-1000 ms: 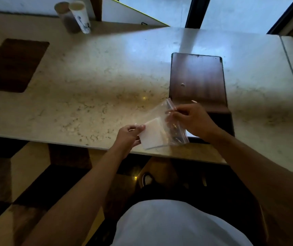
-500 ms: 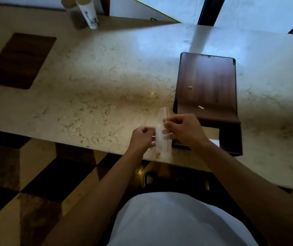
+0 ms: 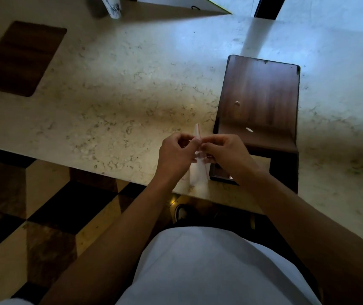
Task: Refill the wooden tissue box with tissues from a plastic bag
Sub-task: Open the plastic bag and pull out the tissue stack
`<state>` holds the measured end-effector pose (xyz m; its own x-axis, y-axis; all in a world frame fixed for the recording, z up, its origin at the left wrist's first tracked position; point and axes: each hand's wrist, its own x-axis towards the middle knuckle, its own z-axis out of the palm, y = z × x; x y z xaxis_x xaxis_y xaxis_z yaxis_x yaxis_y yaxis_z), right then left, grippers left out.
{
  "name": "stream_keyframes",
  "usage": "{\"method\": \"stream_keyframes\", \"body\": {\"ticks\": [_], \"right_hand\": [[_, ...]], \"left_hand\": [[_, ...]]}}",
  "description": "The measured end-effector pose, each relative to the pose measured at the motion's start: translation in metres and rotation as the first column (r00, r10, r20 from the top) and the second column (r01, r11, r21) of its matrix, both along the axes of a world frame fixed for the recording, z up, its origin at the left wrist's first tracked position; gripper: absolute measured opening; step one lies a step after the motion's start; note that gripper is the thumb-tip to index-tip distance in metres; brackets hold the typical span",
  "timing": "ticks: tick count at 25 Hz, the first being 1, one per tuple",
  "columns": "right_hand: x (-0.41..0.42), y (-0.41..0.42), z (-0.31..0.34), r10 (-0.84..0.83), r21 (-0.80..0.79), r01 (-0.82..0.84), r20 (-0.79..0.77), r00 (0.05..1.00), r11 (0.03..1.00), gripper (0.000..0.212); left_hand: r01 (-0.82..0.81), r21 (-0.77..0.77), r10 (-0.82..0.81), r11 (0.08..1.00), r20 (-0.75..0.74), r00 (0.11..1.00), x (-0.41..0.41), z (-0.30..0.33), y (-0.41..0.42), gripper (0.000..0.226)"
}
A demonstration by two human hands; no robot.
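Observation:
A clear plastic bag (image 3: pixel 198 175) holding white tissues stands edge-on over the near edge of the marble counter. My left hand (image 3: pixel 175 154) pinches its top from the left and my right hand (image 3: pixel 225 154) pinches it from the right, thumbs meeting at the bag's red-lined mouth. The dark wooden tissue box (image 3: pixel 258 100) lies on the counter just right of and behind my right hand, its sliding panel pulled partly back so a dark gap shows at the near end.
The marble counter (image 3: pixel 121 102) stretches left and right. A dark wooden mat (image 3: pixel 22 58) lies at far left. A white paper cup (image 3: pixel 111 6) stands at the back edge. Checkered floor and a shoe show below the counter.
The bag has turned from lying flat and broadside to standing edge-on. Both hands came together at its top. The view shifted closer.

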<state>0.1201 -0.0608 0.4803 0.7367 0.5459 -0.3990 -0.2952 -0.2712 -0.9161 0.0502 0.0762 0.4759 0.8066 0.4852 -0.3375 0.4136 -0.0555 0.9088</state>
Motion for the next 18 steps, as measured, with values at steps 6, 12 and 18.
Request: {"method": "stream_keyframes", "body": {"ticks": [6,12,18], "right_hand": [[0.013,-0.009,0.006,0.029,-0.042,-0.025,0.090,0.995,0.999,0.026],[0.022,-0.013,0.005,0.031,-0.043,-0.026,0.106,0.994,0.999,0.021],[0.024,-0.017,0.000,0.023,-0.016,-0.022,0.027,0.999,1.000,0.016]], "left_hand": [[0.030,-0.096,-0.028,0.995,0.020,0.999,0.012,0.003,-0.003,0.022],[0.110,-0.103,-0.113,0.989,-0.023,0.993,0.021,0.002,-0.001,0.024],[0.162,-0.167,-0.168,0.972,-0.018,0.986,0.020,0.002,0.003,0.018]]}}
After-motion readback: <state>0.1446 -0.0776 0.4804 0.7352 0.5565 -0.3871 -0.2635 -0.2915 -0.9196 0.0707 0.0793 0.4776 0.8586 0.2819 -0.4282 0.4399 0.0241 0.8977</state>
